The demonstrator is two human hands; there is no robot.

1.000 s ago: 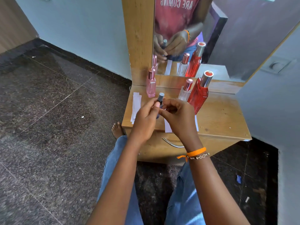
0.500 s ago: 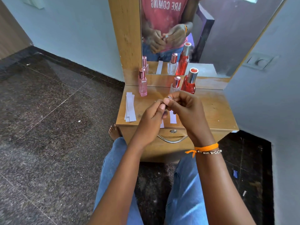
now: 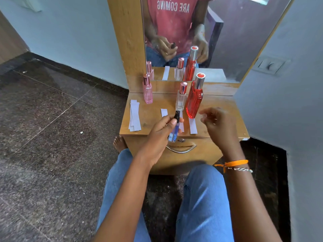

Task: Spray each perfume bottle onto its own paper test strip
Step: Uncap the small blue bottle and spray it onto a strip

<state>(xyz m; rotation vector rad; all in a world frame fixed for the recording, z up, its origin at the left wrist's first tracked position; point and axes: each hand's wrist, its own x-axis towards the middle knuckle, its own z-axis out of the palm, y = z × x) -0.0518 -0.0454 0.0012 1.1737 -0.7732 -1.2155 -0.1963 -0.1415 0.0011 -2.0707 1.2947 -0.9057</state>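
Cap looks off the blue vial (image 3: 174,130) now: black nozzle exposed at its top, so it reads as ready to spray. Left hand (image 3: 161,131) grips the vial, fingers and thumb wrapped round it, held tilted above the front edge of the dresser top (image 3: 225,109), over the middle strips. Right hand (image 3: 215,123) has split from the left, which it met at the vial half a second ago, and now sits out to the right of the red bottle (image 3: 194,100); it's motion-blurred, fingers loosely curled, can't tell if the cap is in it. Three strips (image 3: 192,125) lie in front of the red bottle and clear bottle (image 3: 181,98), one partly hidden behind the vial. Spare stack (image 3: 134,116) at the dresser top's left edge, pink bottle (image 3: 147,89) just behind it, capped. Red and clear bottles also capped. Versus the earlier frame: hands apart, vial visible where it was covered, view tipped so more strips show. My read: uncapping done, next is aiming the nozzle at one strip; none looks wetted, though that's hard to judge.
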